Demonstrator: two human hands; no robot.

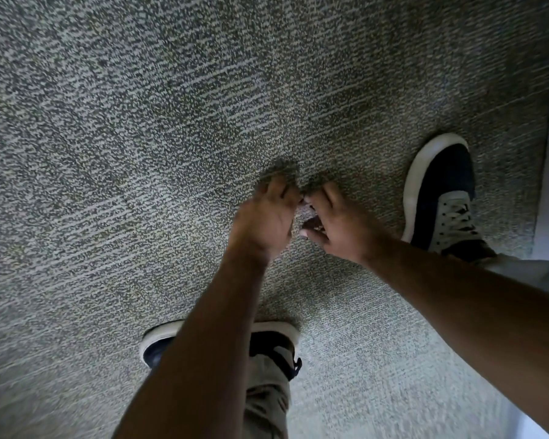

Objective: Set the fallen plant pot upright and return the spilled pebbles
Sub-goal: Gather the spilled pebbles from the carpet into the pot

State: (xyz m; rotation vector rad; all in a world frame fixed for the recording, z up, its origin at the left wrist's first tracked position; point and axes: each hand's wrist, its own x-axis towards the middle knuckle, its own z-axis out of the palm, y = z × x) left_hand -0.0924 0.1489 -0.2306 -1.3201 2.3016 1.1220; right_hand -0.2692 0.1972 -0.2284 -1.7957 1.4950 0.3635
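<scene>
left hand [263, 217] and right hand [336, 226] down on the carpet [140, 122], cupped toward each other over a small patch of pebbles [311, 221].

i note both hands blurred: fingers curled inward with tips near the floor, but i cannot tell whether either actually grips anything. only a little dark and pale matter shows in the gap between the palms, which i take for the spilled pebbles; the plant pot is not in view. i judge the pebbles hard, light and loose, apt to scatter or snag in the carpet pile, so they are best raked together and scooped from both sides with joined palms, not pinched singly. a shoe [441, 198] stands just right of the hands, another shoe [276, 343] below them.
</scene>
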